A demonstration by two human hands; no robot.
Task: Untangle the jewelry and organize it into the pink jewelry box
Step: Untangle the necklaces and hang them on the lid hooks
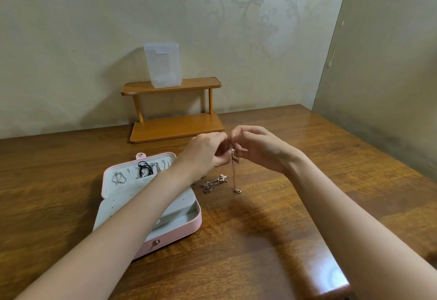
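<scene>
rose-gold chain (234, 174) dangling (second heaped (212, 182)) | pink jewelry box (175, 231) open

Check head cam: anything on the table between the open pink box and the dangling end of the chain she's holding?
Yes, in the head view a loose rose-gold chain with a pendant lies on the table between the pink jewelry box and the held chain.

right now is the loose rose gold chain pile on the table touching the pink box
Apart. The head view shows bare table between the chain pile and the pink jewelry box; the pile lies just right of the box's edge.
</scene>
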